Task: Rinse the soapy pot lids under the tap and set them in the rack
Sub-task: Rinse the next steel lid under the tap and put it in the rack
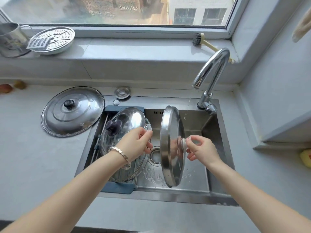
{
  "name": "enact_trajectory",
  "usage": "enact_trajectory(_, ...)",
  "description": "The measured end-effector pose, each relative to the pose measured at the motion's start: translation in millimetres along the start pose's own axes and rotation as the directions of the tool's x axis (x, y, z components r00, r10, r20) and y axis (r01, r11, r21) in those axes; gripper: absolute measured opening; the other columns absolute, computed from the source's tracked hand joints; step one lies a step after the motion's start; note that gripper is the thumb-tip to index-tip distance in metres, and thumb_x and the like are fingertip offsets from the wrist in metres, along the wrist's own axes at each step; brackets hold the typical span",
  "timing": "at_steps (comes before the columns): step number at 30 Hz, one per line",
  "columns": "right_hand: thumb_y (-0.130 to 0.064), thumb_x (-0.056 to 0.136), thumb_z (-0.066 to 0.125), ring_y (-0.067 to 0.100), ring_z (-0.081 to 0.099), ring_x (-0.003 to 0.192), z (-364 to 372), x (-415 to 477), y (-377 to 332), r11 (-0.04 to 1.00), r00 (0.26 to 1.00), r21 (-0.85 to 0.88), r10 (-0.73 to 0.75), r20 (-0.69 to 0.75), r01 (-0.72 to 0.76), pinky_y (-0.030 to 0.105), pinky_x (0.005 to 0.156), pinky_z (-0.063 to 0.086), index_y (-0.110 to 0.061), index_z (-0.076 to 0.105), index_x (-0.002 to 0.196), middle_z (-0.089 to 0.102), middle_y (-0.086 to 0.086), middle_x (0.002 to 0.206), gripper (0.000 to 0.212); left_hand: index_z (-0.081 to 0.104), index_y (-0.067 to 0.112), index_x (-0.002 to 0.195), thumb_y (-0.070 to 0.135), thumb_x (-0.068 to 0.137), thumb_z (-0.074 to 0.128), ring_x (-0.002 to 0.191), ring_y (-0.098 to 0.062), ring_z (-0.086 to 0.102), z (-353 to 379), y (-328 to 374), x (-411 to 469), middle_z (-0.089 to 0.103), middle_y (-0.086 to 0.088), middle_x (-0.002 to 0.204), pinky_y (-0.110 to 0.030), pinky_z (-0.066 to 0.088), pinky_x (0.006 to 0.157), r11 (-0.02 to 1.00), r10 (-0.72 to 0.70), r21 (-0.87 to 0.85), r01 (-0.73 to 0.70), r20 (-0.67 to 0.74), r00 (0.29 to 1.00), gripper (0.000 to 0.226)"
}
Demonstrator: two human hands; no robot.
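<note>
Both bare forearms reach forward from the bottom corners over the stainless sink [210,125], the wrists well apart and the hands facing each other across a steel lid [168,148]. The left wrist wears a pale metal bracelet [121,153]. The lid stands on edge above the basin, to the right of the round drain [155,155]. It is a polished, mirror-bright disc with a deep rim, wet with drops, and a small pale round knob [183,143] faces right. The curved chrome tap [213,68] arches above the lid's far right edge, and only a thin broken trickle falls from its spout. On the left of the sink sits a blue-framed rack [122,187] with metal rods. It holds a shiny domed lid [133,116] with a dark knob, leaning on a clear glass lid [134,165]. A wider, flatter steel lid [72,111] lies on the grey counter beside the sink, knob up. The right hand [200,148] pinches the pale knob between thumb and fingertips, with the other fingers spread loosely. The left hand [136,143] hangs over the rack with its fingers relaxed in a loose curl, gripping nothing that shows — whether the fingertips touch the glass lid's rim cannot be told.
</note>
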State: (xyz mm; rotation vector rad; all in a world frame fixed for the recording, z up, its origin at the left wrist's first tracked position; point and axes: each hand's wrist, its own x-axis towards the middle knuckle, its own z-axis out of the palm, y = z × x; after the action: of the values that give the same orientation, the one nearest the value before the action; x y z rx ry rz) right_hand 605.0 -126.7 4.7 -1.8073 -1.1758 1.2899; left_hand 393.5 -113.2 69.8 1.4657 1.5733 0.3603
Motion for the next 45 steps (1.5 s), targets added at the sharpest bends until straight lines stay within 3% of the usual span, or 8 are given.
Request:
enact_trajectory(6, -0.017, 0.082, 0.064, 0.013, 0.059, 0.038, 2.1, -1.6, 3.0, 0.996, 0.998, -0.088, 0.027, -0.063, -0.033, 0.021, 0.044, 0.052, -0.002, 0.066, 0.067, 0.055, -0.005, 0.041, 0.021, 0.056, 0.015, 0.085, 0.024, 0.095, 0.045, 0.072, -0.012, 0.069, -12.3, -47.0, -21.1, 0.071, 0.000, 0.079, -0.037, 0.056, 0.074, 0.992, -0.128, -0.011, 0.129, 0.014, 0.992, 0.017)
enact_trajectory(14, -0.019, 0.080, 0.068, 0.012, 0.059, 0.042, 32.4, -13.0, -14.4, 0.989, 0.994, -0.147, -0.006, -0.106, -0.010, 0.021, 0.046, 0.054, 0.003, 0.063, 0.075, 0.061, 0.013, 0.063, 0.023, 0.055, 0.014, 0.078, 0.019, 0.093, 0.047, 0.069, -0.017, 0.069, -43.5, -105.5, -38.2, 0.070, -0.003, 0.079, -0.033, 0.054, 0.067, 0.966, -0.242, -0.106, 0.237, -0.042, 0.969, 0.018)
enact_trajectory(18, -0.034, 0.075, 0.072, 0.022, 0.065, 0.063, 69.3, -20.4, -59.5, 0.959, 0.974, -0.239, -0.186, -0.130, 0.151, 0.038, 0.072, 0.056, -0.033, 0.066, 0.080, 0.068, 0.010, 0.070, 0.007, 0.053, 0.010, 0.077, 0.015, 0.093, 0.047, 0.066, -0.019, 0.065, -66.8, -135.7, -45.0, 0.068, -0.006, 0.079, -0.029, 0.048, 0.063, 0.942, -0.302, -0.172, 0.289, -0.054, 0.952, 0.018)
enact_trajectory(23, -0.046, 0.076, 0.067, 0.022, 0.059, 0.106, 139.7, -15.4, -111.4, 0.725, 0.911, -0.590, -0.409, 0.047, 0.355, 0.031, 0.088, 0.043, -0.025, 0.065, 0.113, 0.068, 0.003, 0.111, 0.042, 0.056, 0.011, 0.079, 0.015, 0.093, 0.047, 0.069, -0.019, 0.065, -93.3, -162.9, -48.8, 0.068, -0.006, 0.078, -0.034, 0.052, 0.070, 0.932, -0.326, -0.197, 0.303, -0.096, 0.941, 0.017)
enact_trajectory(29, -0.045, 0.083, 0.055, 0.030, 0.058, 0.102, 220.5, 6.0, -102.6, 0.418, 0.897, -0.803, -0.313, 0.311, 0.424, 0.032, 0.078, 0.044, -0.016, 0.059, 0.109, 0.061, 0.009, 0.113, 0.039, 0.052, 0.014, 0.074, 0.014, 0.093, 0.047, 0.067, -0.018, 0.064, -111.6, -182.9, -54.2, 0.067, -0.004, 0.078, -0.024, 0.048, 0.059, 0.929, -0.323, -0.233, 0.289, -0.124, 0.938, 0.020)
enact_trajectory(39, -0.049, 0.088, 0.051, 0.030, 0.057, 0.104, 265.1, 3.1, -71.8, 0.298, 0.893, -0.843, -0.193, 0.407, 0.449, 0.039, 0.080, 0.051, -0.014, 0.045, 0.116, 0.057, 0.010, 0.112, 0.045, 0.050, 0.012, 0.079, 0.011, 0.093, 0.044, 0.067, -0.017, 0.063, -125.9, -207.1, -41.0, 0.064, -0.005, 0.080, -0.027, 0.047, 0.062, 0.857, -0.418, -0.365, 0.363, -0.082, 0.905, 0.015)
enact_trajectory(42, -0.051, 0.089, 0.048, 0.030, 0.057, 0.104, 262.5, 6.5, -83.3, 0.252, 0.892, -0.856, -0.133, 0.431, 0.451, 0.035, 0.078, 0.046, -0.013, 0.049, 0.114, 0.058, 0.010, 0.112, 0.046, 0.049, 0.008, 0.083, 0.006, 0.094, 0.041, 0.068, -0.019, 0.061, -131.8, -211.0, -17.1, 0.060, -0.009, 0.082, -0.028, 0.050, 0.060, 0.730, -0.525, -0.546, 0.411, -0.062, 0.849, 0.014)
enact_trajectory(45, -0.047, 0.092, 0.043, 0.029, 0.059, 0.101, 256.4, 18.6, -110.2, 0.243, 0.893, -0.861, -0.174, 0.415, 0.447, 0.033, 0.074, 0.042, -0.013, 0.054, 0.110, 0.061, 0.008, 0.110, 0.040, 0.052, -0.006, 0.094, -0.001, 0.096, 0.034, 0.103, -0.027, 0.059, -142.7, -214.2, 18.5, 0.058, -0.021, 0.099, -0.026, 0.054, 0.073, 0.393, -0.664, -0.844, 0.365, 0.014, 0.748, 0.019)
